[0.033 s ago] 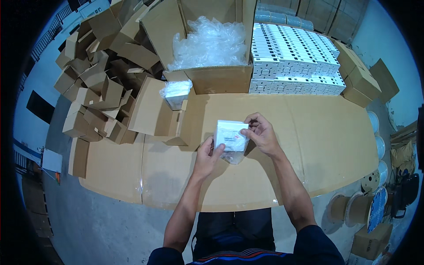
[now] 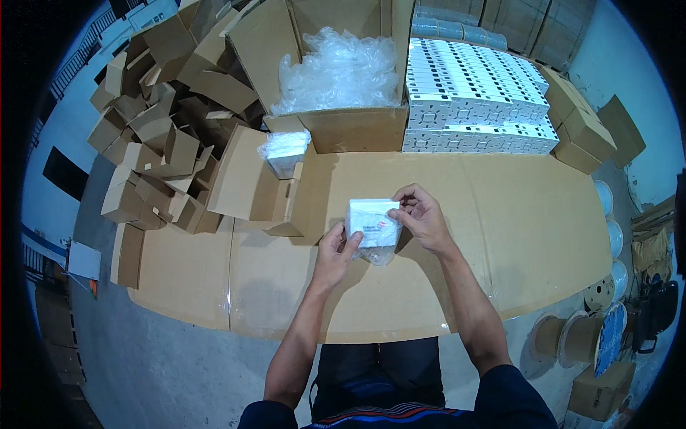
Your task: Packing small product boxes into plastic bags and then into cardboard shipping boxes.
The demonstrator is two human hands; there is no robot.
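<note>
Cardboard covers the whole worktop (image 2: 500, 236), and above its middle both hands hold a small white box (image 2: 371, 220) wrapped in a clear plastic bag (image 2: 380, 252). The left hand (image 2: 334, 252) grips the box's lower left corner, thumb pressed on its front face and fingers curled behind. The right hand (image 2: 423, 216) pinches the upper right edge between thumb and fingertips. The bag's loose end hangs crumpled below the box, just over the worktop (whether it touches the surface is hard to tell from here).

Just left of the hands lies an open flat carton (image 2: 246, 182) with a second bagged white box (image 2: 286, 151) resting on its far flap. Behind that stands a large open carton (image 2: 343, 125) filled with crumpled clear plastic (image 2: 339, 68). To its right, touching its side, sits a neat stack of white boxes (image 2: 475, 96) in rows. A heap of small folded cardboard boxes (image 2: 153, 136) spills off the worktop's left end. Cable reels (image 2: 572, 336) stand on the floor at the lower right.
</note>
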